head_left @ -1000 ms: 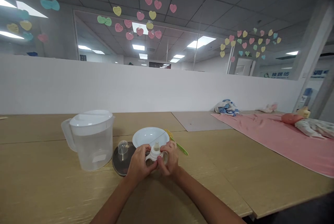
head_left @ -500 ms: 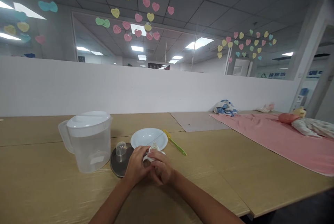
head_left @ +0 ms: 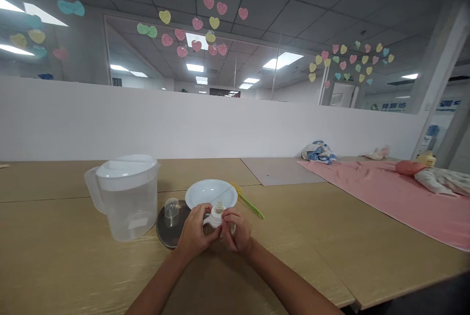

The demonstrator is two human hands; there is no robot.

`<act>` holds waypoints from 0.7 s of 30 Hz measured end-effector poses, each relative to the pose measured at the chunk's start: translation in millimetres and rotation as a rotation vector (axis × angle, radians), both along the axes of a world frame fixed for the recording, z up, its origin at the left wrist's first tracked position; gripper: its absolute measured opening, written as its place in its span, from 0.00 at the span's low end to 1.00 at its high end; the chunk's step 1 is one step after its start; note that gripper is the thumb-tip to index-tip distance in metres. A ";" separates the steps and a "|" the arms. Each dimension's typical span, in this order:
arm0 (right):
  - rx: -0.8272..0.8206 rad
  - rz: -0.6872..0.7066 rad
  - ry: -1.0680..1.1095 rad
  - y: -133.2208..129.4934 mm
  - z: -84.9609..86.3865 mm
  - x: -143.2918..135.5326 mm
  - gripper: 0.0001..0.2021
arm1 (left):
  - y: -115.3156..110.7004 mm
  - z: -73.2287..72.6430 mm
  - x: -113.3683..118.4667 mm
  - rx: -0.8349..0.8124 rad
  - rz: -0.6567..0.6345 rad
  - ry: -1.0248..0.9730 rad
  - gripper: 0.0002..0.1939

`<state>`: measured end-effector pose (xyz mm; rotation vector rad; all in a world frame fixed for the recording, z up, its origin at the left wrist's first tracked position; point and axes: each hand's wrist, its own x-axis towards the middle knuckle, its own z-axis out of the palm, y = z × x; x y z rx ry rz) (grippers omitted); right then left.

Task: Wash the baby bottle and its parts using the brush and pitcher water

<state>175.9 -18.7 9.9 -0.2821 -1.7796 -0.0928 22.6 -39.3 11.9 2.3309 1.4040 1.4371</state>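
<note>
A baby bottle (head_left: 217, 214) with a clear teat, a white collar and white side handles is between my two hands, over the table in front of the bowl. My left hand (head_left: 198, 230) is closed around its left side, at the handle. On its right side, the fingers of my right hand (head_left: 237, 229) are pinched at the collar and handle. Much of the bottle's body is hidden behind my fingers. Just left of my hands, a clear domed cap (head_left: 171, 209) stands on a dark round tray (head_left: 167, 236).
A lidded plastic pitcher (head_left: 128, 202) stands to the left. Behind my hands are a white bowl (head_left: 196, 187) and a green-and-yellow brush (head_left: 253, 208). A pink cloth (head_left: 385, 197) covers the table's right part, with a crumpled blue-and-white cloth (head_left: 318, 152) near the wall.
My right hand has shifted slightly right and its fingers have drawn back, so the bottle's white collar shows more. My left hand still grips the bottle. The view has moved slightly.
</note>
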 end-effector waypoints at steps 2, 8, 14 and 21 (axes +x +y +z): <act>-0.052 -0.017 0.064 -0.2 0.4 -2.0 0.08 | 1.3 -0.6 -0.1 0.003 -0.004 -0.002 0.20; -0.289 -0.058 0.290 1.5 10.8 -5.2 0.09 | 0.3 4.3 1.3 0.019 -0.034 0.041 0.20; -0.486 0.231 0.067 8.6 5.6 -0.3 0.18 | -3.0 8.7 1.0 0.046 -0.049 0.103 0.20; -0.368 0.091 0.025 5.7 8.2 -2.5 0.19 | -3.1 9.9 2.8 0.080 -0.057 0.121 0.16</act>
